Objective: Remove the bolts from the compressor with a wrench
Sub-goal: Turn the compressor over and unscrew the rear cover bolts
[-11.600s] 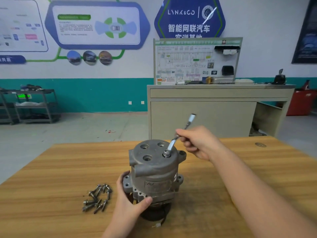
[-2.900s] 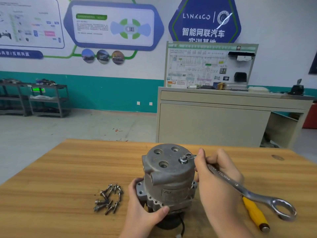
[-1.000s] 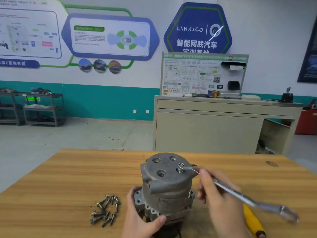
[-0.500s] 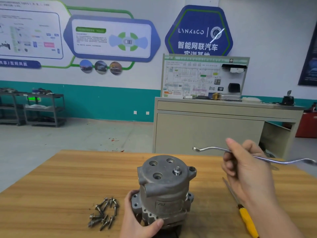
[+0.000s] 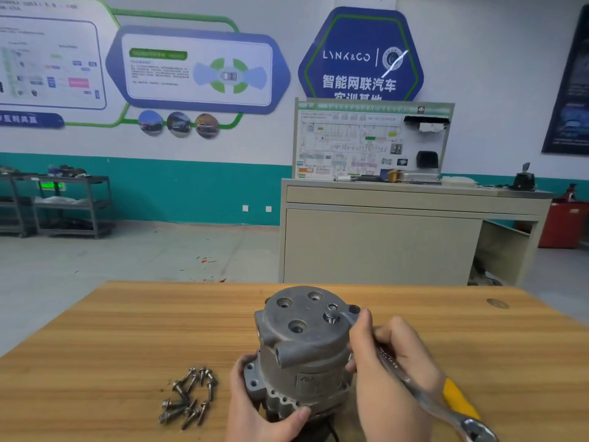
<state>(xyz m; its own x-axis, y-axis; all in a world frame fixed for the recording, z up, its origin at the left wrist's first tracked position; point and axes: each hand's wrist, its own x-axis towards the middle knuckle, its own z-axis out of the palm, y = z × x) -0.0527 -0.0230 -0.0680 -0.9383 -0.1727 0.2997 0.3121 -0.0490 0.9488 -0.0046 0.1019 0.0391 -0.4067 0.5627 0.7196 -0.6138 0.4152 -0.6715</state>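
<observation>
Grey compressor (image 5: 306, 352) stands upright at lower centre of the wooden bench (image 5: 127, 330), my left hand (image 5: 258, 409) clasping its base, my right hand (image 5: 389, 371) grasping the wrench (image 5: 424, 400) set on the top bolt (image 5: 331, 314), loose bolts (image 5: 189, 397) lying lower left.

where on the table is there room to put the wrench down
Bare wood lies left of the loose bolts and along the far table edge behind the compressor. Crowded: bolts, left hand, right hand with wrench, yellow screwdriver.
</observation>
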